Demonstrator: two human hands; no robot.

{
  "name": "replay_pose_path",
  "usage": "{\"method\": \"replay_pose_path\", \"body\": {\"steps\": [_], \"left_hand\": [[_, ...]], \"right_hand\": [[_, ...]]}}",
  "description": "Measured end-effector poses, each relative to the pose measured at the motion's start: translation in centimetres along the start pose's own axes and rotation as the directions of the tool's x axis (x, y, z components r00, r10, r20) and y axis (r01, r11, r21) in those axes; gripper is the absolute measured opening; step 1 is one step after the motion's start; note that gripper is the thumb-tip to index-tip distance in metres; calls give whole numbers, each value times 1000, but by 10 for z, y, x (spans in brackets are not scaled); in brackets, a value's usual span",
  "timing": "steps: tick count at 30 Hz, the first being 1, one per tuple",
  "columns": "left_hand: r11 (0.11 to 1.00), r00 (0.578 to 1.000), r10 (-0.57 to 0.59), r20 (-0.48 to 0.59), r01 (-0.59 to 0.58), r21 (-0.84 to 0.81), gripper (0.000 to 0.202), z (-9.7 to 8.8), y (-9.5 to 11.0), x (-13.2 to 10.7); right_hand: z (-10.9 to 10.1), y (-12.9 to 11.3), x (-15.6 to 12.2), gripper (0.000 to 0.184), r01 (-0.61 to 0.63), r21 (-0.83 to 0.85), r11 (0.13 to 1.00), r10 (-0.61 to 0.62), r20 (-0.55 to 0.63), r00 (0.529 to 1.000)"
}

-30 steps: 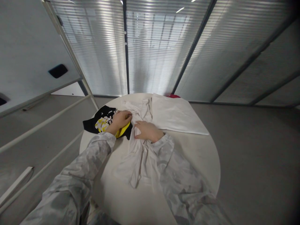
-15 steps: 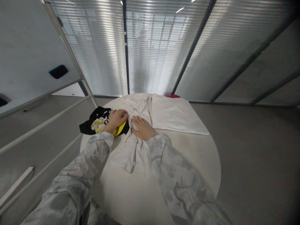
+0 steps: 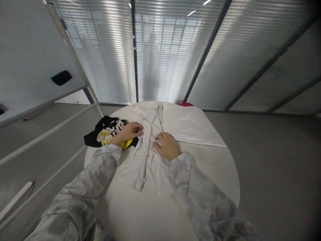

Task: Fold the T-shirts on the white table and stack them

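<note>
A crumpled white garment (image 3: 146, 160) lies lengthwise down the middle of the round table, with creases running along it. My left hand (image 3: 129, 131) is curved at its left edge; thumb and fingertips are apart and touch the cloth. Beneath that hand and wrist is a bunched black, yellow and white printed garment (image 3: 104, 134), partly covered. On the other side, my right hand (image 3: 168, 146) has its thumb and fingers closed on a bit of the white garment's right side.
A flat, folded white cloth (image 3: 192, 125) lies at the table's back right, with a red item (image 3: 186, 104) partly behind it. White rails (image 3: 50, 128) stand left of the round white table (image 3: 140, 217). Blinds and glass panels (image 3: 163, 67) rise behind.
My right hand has moved right and toward me, from lying flat to gripping cloth. My left hand has shifted slightly right. The white garment's gathered middle is now looser and wider.
</note>
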State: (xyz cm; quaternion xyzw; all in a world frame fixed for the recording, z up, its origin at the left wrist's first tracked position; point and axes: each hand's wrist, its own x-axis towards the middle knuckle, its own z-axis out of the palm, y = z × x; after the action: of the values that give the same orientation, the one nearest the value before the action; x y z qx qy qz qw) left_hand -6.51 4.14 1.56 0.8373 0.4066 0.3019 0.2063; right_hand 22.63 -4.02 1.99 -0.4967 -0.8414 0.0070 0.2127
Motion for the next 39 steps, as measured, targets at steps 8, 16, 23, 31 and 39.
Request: {"method": "replay_pose_path", "body": {"steps": [8,16,23,31,39], "left_hand": [[996,996,78,-47,-79,-30,15,1,-9,-1],[995,994,94,-49,-95,-22,11,0,-8,-1],[996,994,88,-68,-87,13,19,2,-12,-1],[995,995,50,-81,-43,91,27,0,-12,-2],[994,993,50,-102,-40,98,30,1,-11,-3]], "right_hand": [[4,6,5,9,-45,144,989,59,-93,994],[9,35,6,9,-179,400,899,340,-380,860],[-4,55,9,9,-326,382,865,485,-472,736],[-37,81,5,16,-425,-166,890,398,-177,900],[-38,44,82,25,-88,-185,979,65,-125,990]]}}
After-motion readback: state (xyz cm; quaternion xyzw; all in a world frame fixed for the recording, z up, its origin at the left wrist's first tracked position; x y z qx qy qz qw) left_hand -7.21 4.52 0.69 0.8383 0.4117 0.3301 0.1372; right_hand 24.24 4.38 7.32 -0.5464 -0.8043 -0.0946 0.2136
